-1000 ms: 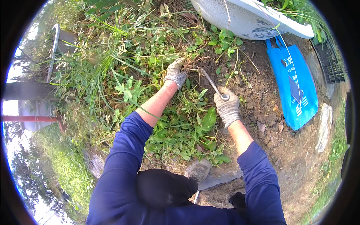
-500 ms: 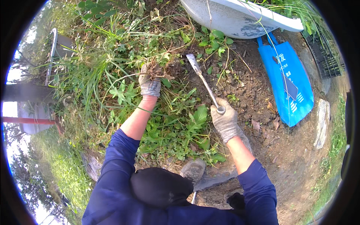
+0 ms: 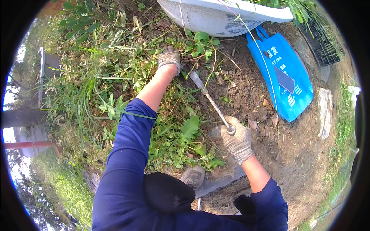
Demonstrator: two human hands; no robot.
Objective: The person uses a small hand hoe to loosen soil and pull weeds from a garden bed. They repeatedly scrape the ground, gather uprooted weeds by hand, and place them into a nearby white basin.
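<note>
I see the left arm stretched well forward, its gloved left hand (image 3: 169, 57) down in the weeds (image 3: 150, 71), left of the blue bag (image 3: 301, 75); its fingers are half-curled, and I can't tell whether they grip anything. The right forearm angles inward, the gloved right hand (image 3: 237, 141) closed around the metal digging tool (image 3: 213, 102), also left of the bag, blade pointing away. Beyond the bag sits a white basin (image 3: 216, 19), contents hidden; right of it, a black crate (image 3: 322, 46).
</note>
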